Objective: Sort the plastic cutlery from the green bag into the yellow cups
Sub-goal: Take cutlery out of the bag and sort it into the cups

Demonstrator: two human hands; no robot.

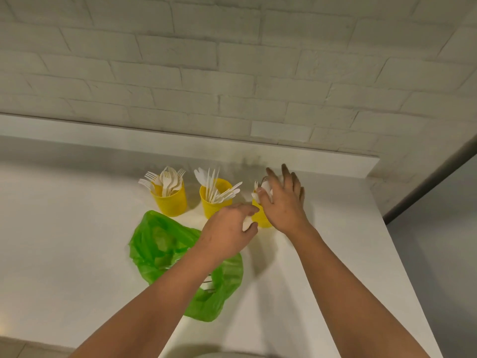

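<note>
Three yellow cups stand in a row on the white counter. The left cup holds several white forks. The middle cup holds several white knives. The right cup is mostly hidden behind my hands. My right hand sits over its rim, thumb and fingers on a white spoon among the cutlery in it. My left hand is beside that cup, closed on a white piece of cutlery. The crumpled green bag lies nearer me, partly under my left forearm.
The white counter ends at a low ledge below a white brick wall. Its right edge drops off to a grey floor. A pale rounded object shows at the bottom edge.
</note>
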